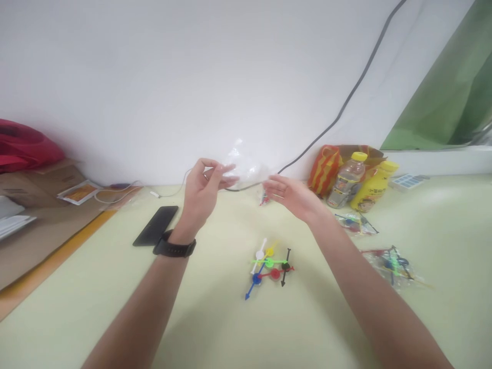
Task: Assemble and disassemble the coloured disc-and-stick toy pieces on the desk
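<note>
My left hand [205, 189], with a ring on a finger and a black watch [175, 246] at the wrist, pinches the left side of a clear plastic bag [244, 166]. Beside the bag's right edge is my right hand [290, 195], fingers stretched out; whether they touch the bag I cannot tell. Below both hands, several coloured plastic arrow spinners [270, 263] lie in a loose cluster on the table. A small bagged item with red parts [264, 196] lies behind the right fingertips, partly hidden.
Bagged spinners [395, 264] and another such bag [357, 224] lie at right. Behind them stand a clear bottle [347, 179], a yellow bottle [372, 187] and a striped bag [325, 169]. A black phone [156, 225] lies left. A dark cable [361, 77] runs along the wall.
</note>
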Demonstrator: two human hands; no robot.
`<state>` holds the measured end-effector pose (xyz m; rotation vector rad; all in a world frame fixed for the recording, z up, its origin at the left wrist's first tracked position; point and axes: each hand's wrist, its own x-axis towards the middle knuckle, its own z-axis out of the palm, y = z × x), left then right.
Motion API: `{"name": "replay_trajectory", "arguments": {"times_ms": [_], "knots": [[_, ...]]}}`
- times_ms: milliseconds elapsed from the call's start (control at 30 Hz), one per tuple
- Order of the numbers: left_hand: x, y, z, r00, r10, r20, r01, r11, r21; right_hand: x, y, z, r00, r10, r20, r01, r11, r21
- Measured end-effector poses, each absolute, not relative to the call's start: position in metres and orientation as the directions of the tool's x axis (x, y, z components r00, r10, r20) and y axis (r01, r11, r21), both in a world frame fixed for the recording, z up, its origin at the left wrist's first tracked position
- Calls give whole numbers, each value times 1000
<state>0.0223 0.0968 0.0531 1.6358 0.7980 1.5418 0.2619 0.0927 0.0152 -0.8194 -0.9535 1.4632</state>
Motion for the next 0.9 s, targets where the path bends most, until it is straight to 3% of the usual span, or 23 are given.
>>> {"name": "replay_trajectory", "arguments": {"times_ms": [133, 367, 567, 900], "knots": [[18, 104, 45, 103, 849, 519, 38, -524, 851, 267, 94, 18, -100, 995, 4, -552, -52, -832], [24, 108, 35, 187, 885, 427, 182, -458, 870, 268, 83, 27, -397, 906, 146, -418, -37, -908], [37, 94, 35, 258, 885, 387, 137, -430, 892, 266, 73, 29, -610, 740, 283, -308, 108, -945], [36, 98, 33, 467, 813, 349, -65, -362, 930, 273, 65, 42, -722, 642, 259, -210, 154, -966]]}}
